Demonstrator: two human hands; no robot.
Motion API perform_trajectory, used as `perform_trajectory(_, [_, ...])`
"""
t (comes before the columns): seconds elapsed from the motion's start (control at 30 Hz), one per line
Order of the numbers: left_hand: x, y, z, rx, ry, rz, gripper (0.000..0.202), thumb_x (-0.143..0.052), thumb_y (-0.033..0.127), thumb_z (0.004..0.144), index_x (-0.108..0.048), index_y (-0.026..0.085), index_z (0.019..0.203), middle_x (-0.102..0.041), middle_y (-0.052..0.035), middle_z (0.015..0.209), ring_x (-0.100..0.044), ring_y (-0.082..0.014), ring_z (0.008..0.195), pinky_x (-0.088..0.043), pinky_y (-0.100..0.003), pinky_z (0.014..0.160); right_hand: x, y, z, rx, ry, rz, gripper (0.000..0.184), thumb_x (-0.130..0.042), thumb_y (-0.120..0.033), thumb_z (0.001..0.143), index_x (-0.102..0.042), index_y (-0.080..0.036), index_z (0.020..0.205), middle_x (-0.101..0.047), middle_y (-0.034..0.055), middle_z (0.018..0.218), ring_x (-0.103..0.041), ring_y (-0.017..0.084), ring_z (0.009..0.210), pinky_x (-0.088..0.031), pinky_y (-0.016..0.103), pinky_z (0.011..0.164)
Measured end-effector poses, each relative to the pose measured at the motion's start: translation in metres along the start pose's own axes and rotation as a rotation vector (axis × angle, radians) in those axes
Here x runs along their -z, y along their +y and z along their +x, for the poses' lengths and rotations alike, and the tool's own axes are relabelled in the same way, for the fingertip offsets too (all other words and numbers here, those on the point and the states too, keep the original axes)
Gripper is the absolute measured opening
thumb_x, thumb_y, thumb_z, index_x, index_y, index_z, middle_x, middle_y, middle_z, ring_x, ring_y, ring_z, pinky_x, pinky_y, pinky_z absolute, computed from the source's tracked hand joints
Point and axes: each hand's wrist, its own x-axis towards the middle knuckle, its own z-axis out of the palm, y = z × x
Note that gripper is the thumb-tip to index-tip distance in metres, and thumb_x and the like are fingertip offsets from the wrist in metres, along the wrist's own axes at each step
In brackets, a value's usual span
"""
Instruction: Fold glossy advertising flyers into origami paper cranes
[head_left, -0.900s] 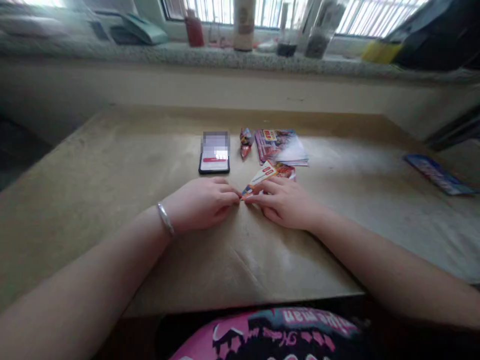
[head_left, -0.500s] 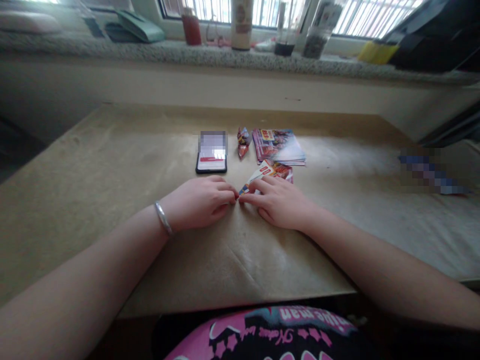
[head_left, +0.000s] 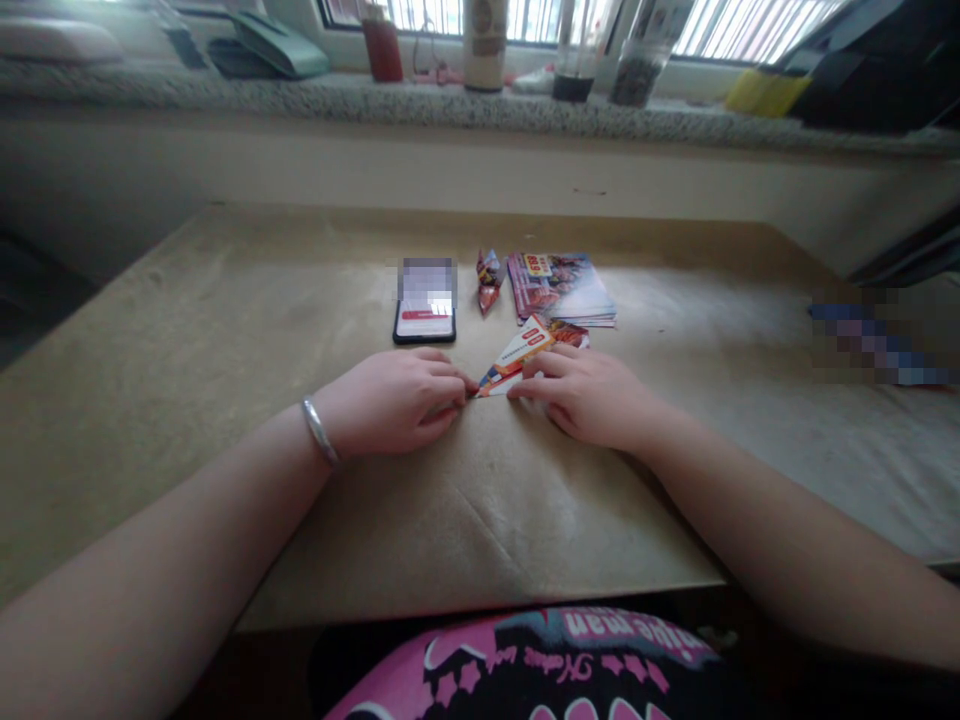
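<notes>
A folded printed paper (head_left: 517, 355), shaped to a narrow point, lies on the brown table (head_left: 225, 330) in front of me. My left hand (head_left: 394, 400), with a silver bracelet at the wrist, has its fingers curled and pinches the paper's pointed near tip. My right hand (head_left: 589, 395) rests on the paper's right side with its fingers laid flat, pressing along the fold. Behind the hands lie a small folded paper piece (head_left: 489, 280) and a stack of printed leaflets (head_left: 559, 288).
A phone (head_left: 425, 310) with a lit screen lies behind my left hand. A blurred blue item (head_left: 885, 335) sits at the table's right. The stone window sill (head_left: 450, 110) at the back carries bottles, jars and a green case (head_left: 277, 55).
My right hand has slid a little to the right along the folded paper, uncovering more of its tip. My left hand keeps its pinch in the same place.
</notes>
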Motion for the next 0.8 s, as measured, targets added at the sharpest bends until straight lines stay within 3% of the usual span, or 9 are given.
perform_trajectory(0.13, [0.0, 0.001, 0.001, 0.02, 0.011, 0.012, 0.024, -0.048, 0.023, 0.085, -0.064, 0.02, 0.103, -0.068, -0.0057, 0.099, -0.06, -0.0188, 0.093, -0.051, -0.029, 0.081, 0.004, 0.008, -0.007, -0.029, 0.0, 0.003, 0.033, -0.048, -0.01, 0.079, -0.069, -0.022, 0.102, -0.066, 0.0073, 0.106, -0.058, 0.021, 0.1, -0.044, 0.031, 0.083])
perform_trajectory(0.27, [-0.004, 0.003, 0.004, 0.007, 0.032, 0.043, 0.03, -0.049, 0.025, 0.087, -0.062, 0.022, 0.114, -0.066, -0.0057, 0.107, -0.06, -0.0196, 0.094, -0.051, -0.032, 0.082, 0.009, 0.015, -0.014, -0.083, -0.008, -0.008, 0.032, -0.048, -0.01, 0.078, -0.071, -0.023, 0.096, -0.068, 0.0045, 0.104, -0.062, 0.02, 0.093, -0.045, 0.029, 0.076])
perform_trajectory(0.5, [-0.006, 0.003, 0.004, 0.0, 0.017, 0.053, 0.028, -0.047, 0.022, 0.087, -0.065, 0.022, 0.109, -0.066, -0.0051, 0.111, -0.058, -0.0194, 0.099, -0.05, -0.032, 0.085, 0.018, 0.029, -0.025, -0.167, -0.038, -0.01, 0.035, -0.045, -0.01, 0.077, -0.075, -0.026, 0.087, -0.072, 0.0019, 0.099, -0.065, 0.017, 0.083, -0.044, 0.026, 0.066])
perform_trajectory(0.8, [0.0, 0.0, 0.0, -0.006, 0.009, -0.045, 0.024, -0.049, 0.019, 0.082, -0.068, 0.02, 0.098, -0.067, -0.0035, 0.113, -0.06, -0.0199, 0.102, -0.051, -0.032, 0.087, 0.021, 0.035, -0.031, -0.218, -0.074, -0.063, 0.033, -0.045, -0.011, 0.075, -0.075, -0.025, 0.081, -0.073, 0.0002, 0.096, -0.066, 0.018, 0.083, -0.044, 0.027, 0.067])
